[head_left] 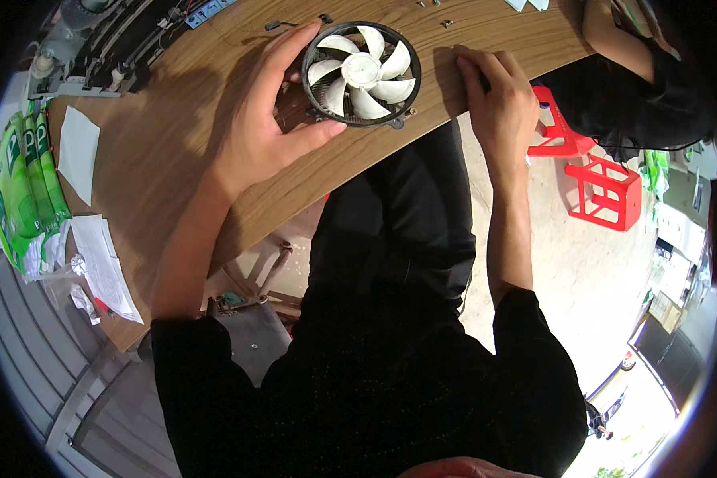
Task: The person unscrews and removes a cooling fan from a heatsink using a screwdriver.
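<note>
The person sits at a wooden table and works with both bare hands. The left hand holds a round cooling fan, which lies on the table near its edge, at about twelve o'clock in the view. This fan has white blades in a black ring frame, and dark metal fins show under it. The fingers of the left hand are spread around the frame: the thumb presses on the rim at the fan's seven o'clock, and the other fingers curve along its ten o'clock side. The right hand rests flat on the table edge at the fan's three o'clock, just beside it but not touching. Its fingers lie close together and hold nothing.

Some small screws lie at one o'clock from the fan. At nine o'clock in the view there are green packages and white papers. Red plastic stools stand on the floor at three o'clock.
</note>
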`<state>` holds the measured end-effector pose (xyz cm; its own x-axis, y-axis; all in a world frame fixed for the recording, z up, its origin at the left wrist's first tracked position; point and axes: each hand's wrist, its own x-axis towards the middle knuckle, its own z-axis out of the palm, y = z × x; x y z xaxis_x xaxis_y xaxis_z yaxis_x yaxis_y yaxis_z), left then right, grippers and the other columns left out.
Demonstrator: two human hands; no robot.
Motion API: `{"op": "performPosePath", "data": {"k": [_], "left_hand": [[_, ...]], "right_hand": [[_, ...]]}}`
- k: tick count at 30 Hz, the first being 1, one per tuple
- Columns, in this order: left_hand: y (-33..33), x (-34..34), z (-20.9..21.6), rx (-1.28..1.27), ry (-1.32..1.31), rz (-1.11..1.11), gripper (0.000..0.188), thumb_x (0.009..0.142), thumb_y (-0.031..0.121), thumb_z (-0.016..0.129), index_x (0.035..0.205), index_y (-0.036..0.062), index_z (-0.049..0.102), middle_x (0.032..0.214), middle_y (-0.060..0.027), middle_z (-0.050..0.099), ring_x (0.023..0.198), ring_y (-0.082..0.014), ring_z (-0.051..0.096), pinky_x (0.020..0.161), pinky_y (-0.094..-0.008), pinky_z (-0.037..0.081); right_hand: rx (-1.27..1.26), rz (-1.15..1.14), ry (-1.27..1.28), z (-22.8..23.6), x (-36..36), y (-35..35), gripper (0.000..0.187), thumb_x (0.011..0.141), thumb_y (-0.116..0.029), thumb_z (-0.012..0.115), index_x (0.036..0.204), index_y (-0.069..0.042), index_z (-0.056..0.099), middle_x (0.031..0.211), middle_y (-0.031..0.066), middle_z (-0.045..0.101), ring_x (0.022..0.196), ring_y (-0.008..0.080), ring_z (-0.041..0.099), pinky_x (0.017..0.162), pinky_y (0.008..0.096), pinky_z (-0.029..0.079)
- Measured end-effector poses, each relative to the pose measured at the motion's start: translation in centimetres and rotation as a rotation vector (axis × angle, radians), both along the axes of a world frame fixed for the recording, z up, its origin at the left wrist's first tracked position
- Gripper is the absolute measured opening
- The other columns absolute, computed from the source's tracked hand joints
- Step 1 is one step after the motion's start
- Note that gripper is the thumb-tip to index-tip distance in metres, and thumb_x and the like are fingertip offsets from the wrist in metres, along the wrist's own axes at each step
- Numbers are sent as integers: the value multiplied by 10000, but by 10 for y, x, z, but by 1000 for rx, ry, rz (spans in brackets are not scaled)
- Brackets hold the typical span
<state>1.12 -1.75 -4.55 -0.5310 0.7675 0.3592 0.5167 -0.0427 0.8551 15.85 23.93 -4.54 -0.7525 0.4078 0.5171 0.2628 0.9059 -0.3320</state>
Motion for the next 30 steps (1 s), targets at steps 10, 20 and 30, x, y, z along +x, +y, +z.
{"op": "performPosePath", "data": {"k": [10,20,30], "left_hand": [[-4,15,5,-21,146,83,884,751,129,848,1535,83,443,1507,-153,481,1357,-301,502,1042,-384,464],[-3,27,13,-90,376,206,929,686,213,934,1490,108,480,1433,-163,496,1299,-351,538,1033,-445,506],[-5,27,17,-132,461,234,944,647,301,966,1466,131,530,1367,-119,504,1215,-334,578,977,-439,538]], "right_hand": [[-933,103,55,40,37,-59,142,898,-83,791,997,11,753,938,59,747,854,121,662,799,255,505],[-952,129,123,23,29,-79,146,897,-71,796,1009,18,765,933,85,724,872,157,662,798,273,503],[-626,136,172,24,25,-86,121,856,-40,810,956,7,761,867,101,677,797,204,659,708,308,507]]}}
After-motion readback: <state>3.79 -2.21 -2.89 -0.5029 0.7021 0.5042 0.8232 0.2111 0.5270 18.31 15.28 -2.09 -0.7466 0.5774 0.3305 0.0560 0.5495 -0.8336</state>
